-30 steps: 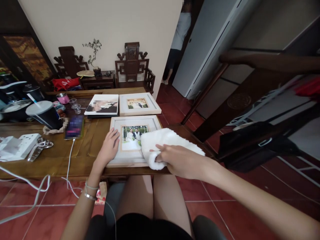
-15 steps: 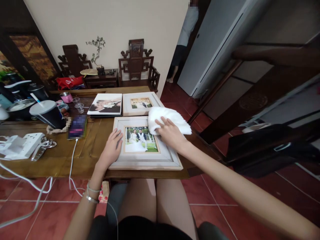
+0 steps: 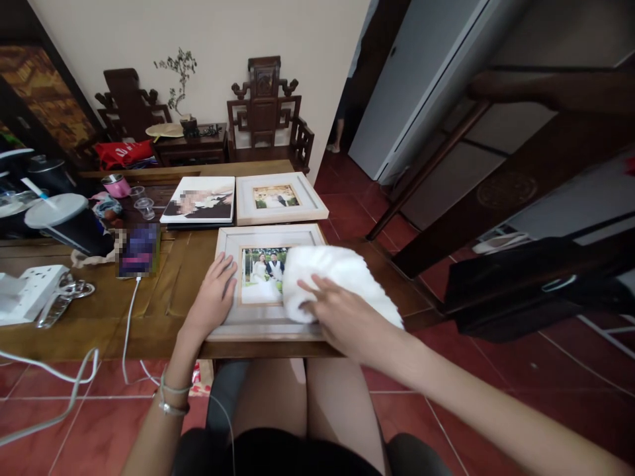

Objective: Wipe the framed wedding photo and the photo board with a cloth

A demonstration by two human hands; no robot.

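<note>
A light wooden picture frame (image 3: 268, 330) lies flat near the table's front edge, with a photo (image 3: 260, 274) of a couple inside. My left hand (image 3: 213, 291) rests on its left border, fingers stretched out. In my right hand (image 3: 340, 314) is a white fluffy cloth (image 3: 342, 268), pressed over the frame's right side. The cloth hides the right part of the photo and the frame's right border. Just behind stands a second framed photo (image 3: 276, 196), lying flat, beside a photo album (image 3: 198, 199) with a white edge.
On the table's left are a phone (image 3: 139, 250) on a white cable, a lidded cup (image 3: 69, 221) with a straw, a power strip (image 3: 32, 294) and a clear hair clip (image 3: 64, 297). Carved chairs (image 3: 265, 106) stand behind. A person's leg (image 3: 339, 132) shows by the door.
My right hand has swept the cloth toward me, from the frame's upper right corner to its lower right. My left hand stays on the left border. The view has shifted slightly.
</note>
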